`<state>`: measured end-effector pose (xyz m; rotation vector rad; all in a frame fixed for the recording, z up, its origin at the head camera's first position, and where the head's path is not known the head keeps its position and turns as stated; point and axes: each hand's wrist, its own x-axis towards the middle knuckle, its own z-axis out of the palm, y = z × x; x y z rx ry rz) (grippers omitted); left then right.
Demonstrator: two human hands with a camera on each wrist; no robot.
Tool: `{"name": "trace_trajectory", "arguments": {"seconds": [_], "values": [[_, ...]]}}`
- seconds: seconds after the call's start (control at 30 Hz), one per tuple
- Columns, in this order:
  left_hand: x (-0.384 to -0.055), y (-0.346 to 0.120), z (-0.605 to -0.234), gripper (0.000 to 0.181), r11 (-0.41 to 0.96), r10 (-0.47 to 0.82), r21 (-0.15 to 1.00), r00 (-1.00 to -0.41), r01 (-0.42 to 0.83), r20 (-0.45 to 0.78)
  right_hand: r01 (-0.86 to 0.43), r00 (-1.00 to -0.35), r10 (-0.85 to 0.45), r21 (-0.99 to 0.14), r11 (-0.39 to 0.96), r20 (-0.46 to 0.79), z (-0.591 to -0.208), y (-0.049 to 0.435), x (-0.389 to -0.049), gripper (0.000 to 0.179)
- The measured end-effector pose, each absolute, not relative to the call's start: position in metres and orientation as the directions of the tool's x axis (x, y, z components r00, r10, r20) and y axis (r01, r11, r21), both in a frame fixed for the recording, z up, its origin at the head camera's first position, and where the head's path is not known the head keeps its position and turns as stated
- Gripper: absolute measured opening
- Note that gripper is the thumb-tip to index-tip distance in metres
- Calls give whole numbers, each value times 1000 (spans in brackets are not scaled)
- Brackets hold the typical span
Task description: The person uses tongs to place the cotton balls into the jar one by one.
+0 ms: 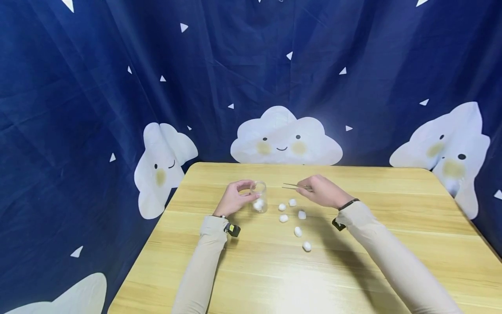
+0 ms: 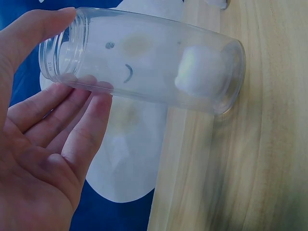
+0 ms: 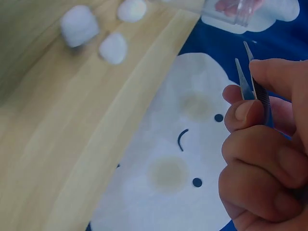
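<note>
My left hand point(image 1: 232, 199) grips a clear jar point(image 2: 144, 53) near its open mouth, thumb on one side and fingers on the other. The jar is upright on the table, and a white cotton ball point(image 2: 202, 71) shows near its bottom. In my right hand point(image 1: 323, 192) is a pair of metal tweezers point(image 3: 243, 82), pinched between thumb and fingers. Their tips point left toward the jar, stand apart and have nothing between them. Several loose cotton balls point(image 1: 283, 218) lie right of the jar, the closest one point(image 1: 306, 247) toward the front.
A light wooden table point(image 1: 251, 270) lies under both arms. Behind it hangs a dark blue curtain point(image 1: 251, 65) with smiling white clouds, close along the table's back edge. Small cameras sit on both wrists.
</note>
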<state>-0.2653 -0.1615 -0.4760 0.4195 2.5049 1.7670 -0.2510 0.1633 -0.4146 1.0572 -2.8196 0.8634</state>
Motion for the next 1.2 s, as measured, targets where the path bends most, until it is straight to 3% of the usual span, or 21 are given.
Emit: {"name": "trace_trajectory", "arguments": {"seconds": [0.6,1.2], "values": [[-266,-165,-478,55,312,241,935,-966,171,96,-505,-831,-550,-524,686,81,-447,198,-227,39],[-267,-163,-478,57,316,244,933,-965,173,97,-505,-817,-575,-545,670,50,-475,212,-213,45]]}}
